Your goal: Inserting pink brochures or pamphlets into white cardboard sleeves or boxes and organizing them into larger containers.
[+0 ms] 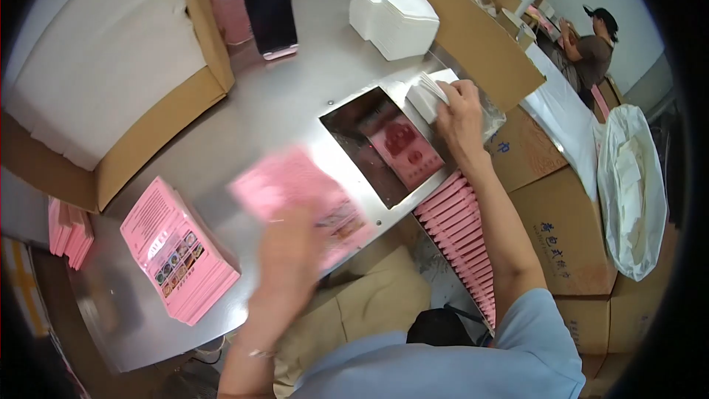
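Nearest us are a light-blue shirt and tan trousers at the edge of a shiny metal table. Over that edge we see the left hand, blurred, at a pink printed packet, also blurred; we cannot tell whether its fingers have closed on it. To its left, a pile of pink packets leans on the bare metal, and below the table's right edge pink packets stand in a tight row. Set into the surface is a dark rectangular panel with a pink printed piece showing in it. Just beyond, the right hand has its thumb and fingers drawn together on a small wad of folded white tissues. Farther back we find a taller white stack, a propped black phone and, to the left, an open carton. Off to the right are brown boxes and a white plastic bag; beyond them a co-worker in a dark cap sits by a pale wall.
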A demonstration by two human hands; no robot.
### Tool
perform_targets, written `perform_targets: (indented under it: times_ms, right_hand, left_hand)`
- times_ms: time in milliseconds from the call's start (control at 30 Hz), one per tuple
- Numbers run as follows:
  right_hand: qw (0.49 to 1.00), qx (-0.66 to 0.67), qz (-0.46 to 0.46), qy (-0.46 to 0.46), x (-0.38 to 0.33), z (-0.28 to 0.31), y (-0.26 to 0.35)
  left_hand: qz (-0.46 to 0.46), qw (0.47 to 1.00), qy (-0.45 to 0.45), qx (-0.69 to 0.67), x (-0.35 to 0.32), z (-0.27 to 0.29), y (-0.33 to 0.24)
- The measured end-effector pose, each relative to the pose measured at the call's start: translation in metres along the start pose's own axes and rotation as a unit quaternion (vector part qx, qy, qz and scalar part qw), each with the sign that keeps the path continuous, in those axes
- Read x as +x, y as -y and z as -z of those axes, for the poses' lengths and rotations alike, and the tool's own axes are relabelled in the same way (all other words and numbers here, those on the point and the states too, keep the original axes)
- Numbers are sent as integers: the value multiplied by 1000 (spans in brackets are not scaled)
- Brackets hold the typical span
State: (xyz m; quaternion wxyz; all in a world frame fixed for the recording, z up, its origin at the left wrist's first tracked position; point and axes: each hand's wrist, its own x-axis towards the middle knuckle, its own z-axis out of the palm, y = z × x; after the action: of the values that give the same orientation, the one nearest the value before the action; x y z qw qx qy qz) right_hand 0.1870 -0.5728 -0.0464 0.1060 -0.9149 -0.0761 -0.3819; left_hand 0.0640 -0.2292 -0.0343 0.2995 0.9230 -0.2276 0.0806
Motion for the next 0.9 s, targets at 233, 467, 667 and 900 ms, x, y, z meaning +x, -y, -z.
perform_targets:
  times_ms: [233, 467, 667, 900]
  right_hand:
    - [889, 266, 353, 124, -82, 64, 167]
    - [918, 167, 284, 221, -29, 10, 190]
    - [993, -96, 65, 14, -10, 25, 89]
    - [998, -59, 7, 22, -7, -2, 17]
  left_hand:
    - [-15, 1000, -3, 14, -2, 4, -8]
    - [50, 988, -119, 80, 15, -29, -18]
    - [68, 972, -72, 213, 5, -20, -21]
    - [31, 978, -79, 189, 12, -19, -19]
